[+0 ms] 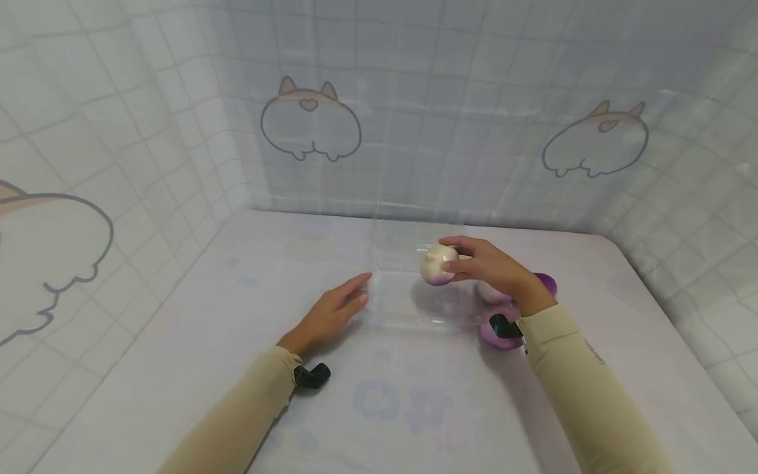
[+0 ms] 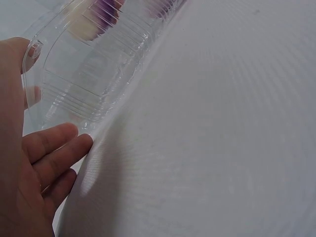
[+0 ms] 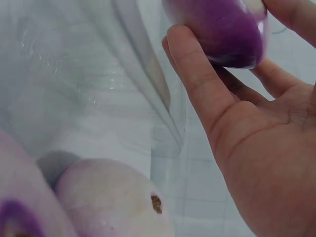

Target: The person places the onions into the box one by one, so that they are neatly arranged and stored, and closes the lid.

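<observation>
No text, brand or number can be read in any of the views. The table cover (image 1: pixel 379 401) bears a faint bluish print at about 6 o'clock in the head view, just in front of the person, but it is too washed out to make out as letters or figures. The wall sheet (image 1: pixel 414 99) carries only cartoon animal drawings with a small heart mark, at 11 o'clock, 2 o'clock and 9 o'clock, with no words on them. The clear plastic container (image 2: pixel 84 64) shows moulded ridges but no legible label or embossing.
</observation>
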Demonstrator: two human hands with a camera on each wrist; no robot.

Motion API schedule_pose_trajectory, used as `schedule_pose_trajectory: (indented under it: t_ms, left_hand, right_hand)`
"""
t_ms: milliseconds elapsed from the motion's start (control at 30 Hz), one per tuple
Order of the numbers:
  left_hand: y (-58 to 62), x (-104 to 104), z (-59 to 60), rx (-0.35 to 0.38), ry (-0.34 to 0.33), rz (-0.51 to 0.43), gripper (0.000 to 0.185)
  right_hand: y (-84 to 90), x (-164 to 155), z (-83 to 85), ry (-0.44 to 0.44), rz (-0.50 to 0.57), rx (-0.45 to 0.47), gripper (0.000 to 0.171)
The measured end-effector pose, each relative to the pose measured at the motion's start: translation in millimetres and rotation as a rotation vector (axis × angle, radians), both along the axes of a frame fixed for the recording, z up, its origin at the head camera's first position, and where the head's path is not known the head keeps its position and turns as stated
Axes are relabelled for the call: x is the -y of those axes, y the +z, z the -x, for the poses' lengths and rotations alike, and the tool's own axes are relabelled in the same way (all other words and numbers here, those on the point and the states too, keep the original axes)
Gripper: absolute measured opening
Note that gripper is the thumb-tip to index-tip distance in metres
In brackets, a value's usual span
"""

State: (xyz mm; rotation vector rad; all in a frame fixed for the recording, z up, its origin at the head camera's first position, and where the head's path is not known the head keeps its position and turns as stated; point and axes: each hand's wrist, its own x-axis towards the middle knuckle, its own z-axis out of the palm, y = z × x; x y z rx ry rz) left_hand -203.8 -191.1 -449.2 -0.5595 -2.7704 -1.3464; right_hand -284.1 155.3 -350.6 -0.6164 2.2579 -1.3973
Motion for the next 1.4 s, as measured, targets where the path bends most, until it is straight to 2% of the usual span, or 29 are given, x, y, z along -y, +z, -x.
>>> schedule_pose_trajectory:
  t_ms: [133,333,533,767,1100,1400]
  left_hand:
    - [1.2,-1,0.2,0.005,0.0,0.001,0.054]
    - [1.5,-2,0.3,0.011,-0.001,0.007,0.054]
    - [0.2,-2,1.9,0.007,0.004,0.005,0.054]
    - [-0.7,-1,2.6,-0.009,0.004,0.003,0.053]
    - [-6.9,1,4.1,-0.036,-0.019,-0.005,0.057]
    - [-3.1,0,2.7,-0.045,-0.031,-0.023,0.055]
  right_hand:
    - [3.8,5,-0.7,0.028,-0.007,-0.008,0.061]
    - [5.1,14,-0.1,0.05,0.038,0.031,0.059]
    - [2.3,26,3.6,0.034,0.047,0.028,0.06]
    - [8.4,36,4.4,0.066,-0.028,-0.023,0.062]
    - [-0.2,55,10.3,0.106,-0.139,-0.156,0.061]
    - [-3.0,68,16.1,0.146,-0.202,-0.198,0.061]
